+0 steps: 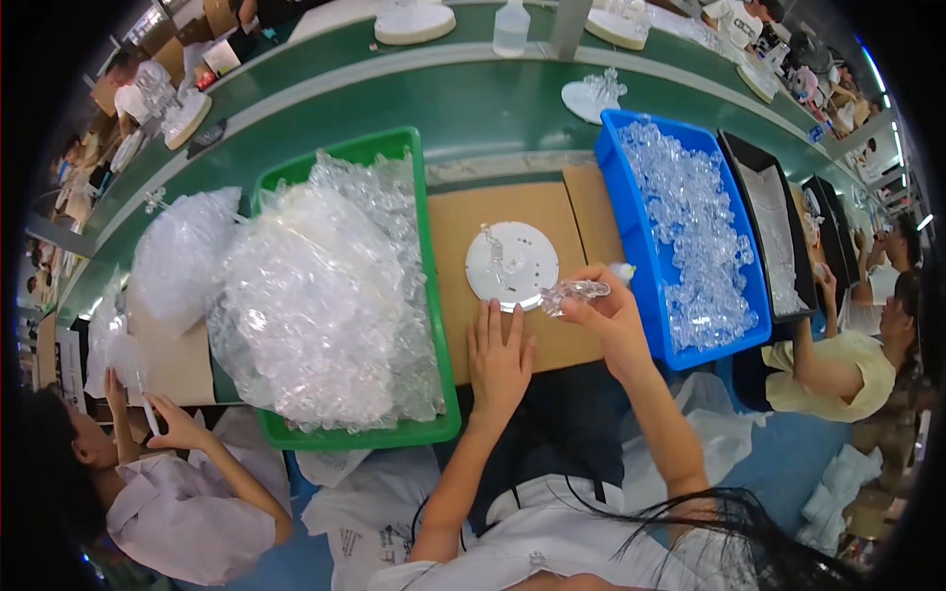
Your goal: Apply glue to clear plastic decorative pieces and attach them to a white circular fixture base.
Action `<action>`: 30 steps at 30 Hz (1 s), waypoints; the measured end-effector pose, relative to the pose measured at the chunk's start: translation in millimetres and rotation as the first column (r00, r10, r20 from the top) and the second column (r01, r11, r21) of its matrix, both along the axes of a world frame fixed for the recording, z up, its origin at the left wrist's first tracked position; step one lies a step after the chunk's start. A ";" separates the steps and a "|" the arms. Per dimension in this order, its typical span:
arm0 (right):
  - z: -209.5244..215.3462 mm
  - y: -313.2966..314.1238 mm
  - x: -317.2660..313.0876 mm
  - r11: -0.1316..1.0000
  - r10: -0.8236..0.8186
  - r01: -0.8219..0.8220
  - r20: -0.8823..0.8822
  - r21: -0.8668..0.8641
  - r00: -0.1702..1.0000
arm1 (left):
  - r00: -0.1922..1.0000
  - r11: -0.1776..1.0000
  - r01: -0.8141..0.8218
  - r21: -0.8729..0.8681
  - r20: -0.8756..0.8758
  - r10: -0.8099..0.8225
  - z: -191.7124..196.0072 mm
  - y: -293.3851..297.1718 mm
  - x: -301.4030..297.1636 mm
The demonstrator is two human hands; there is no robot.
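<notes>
My left hand (498, 360) lies flat, fingers spread, on the cardboard sheet (463, 236) just below a white round plate (512, 264); my right hand (611, 315) pinches a clear crystal piece (574, 292) at its rim. One piece seems mounted; the blue bin (631, 236) holds many more

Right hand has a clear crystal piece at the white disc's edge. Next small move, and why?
Probably bring the clear crystal piece in the right hand a little left over the white disc and seat it. The piece sits just off the disc's lower right rim, one clear part already stands on the disc, and the left hand lies flat below it.
</notes>
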State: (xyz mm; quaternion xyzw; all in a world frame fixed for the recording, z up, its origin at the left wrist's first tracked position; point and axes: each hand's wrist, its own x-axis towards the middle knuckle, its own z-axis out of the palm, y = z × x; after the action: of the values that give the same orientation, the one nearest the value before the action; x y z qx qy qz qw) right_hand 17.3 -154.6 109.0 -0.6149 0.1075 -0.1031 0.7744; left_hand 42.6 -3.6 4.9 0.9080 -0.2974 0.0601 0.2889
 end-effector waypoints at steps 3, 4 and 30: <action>-28.4 -1.8 -22.8 0.984 -0.084 0.115 -0.218 0.134 0.972 | 1.000 1.000 0.021 -0.001 0.007 -0.021 2.0 2.2 -9.5; -35.1 -1.3 -25.0 0.984 -0.077 0.111 -0.232 0.140 0.970 | 1.000 1.000 0.016 0.006 -0.007 -0.016 2.4 3.1 -10.7; -58.0 2.8 33.7 0.718 0.029 -0.042 -0.031 -0.694 0.999 | 0.995 0.999 0.022 -0.030 -0.093 -0.024 -2.9 4.5 -12.0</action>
State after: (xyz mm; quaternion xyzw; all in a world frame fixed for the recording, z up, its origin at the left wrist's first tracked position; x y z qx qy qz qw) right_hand 51.0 -151.8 51.0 -0.8631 0.0562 -0.1156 0.4883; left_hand 30.6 0.9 2.0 0.9020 -0.2931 0.0185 0.3164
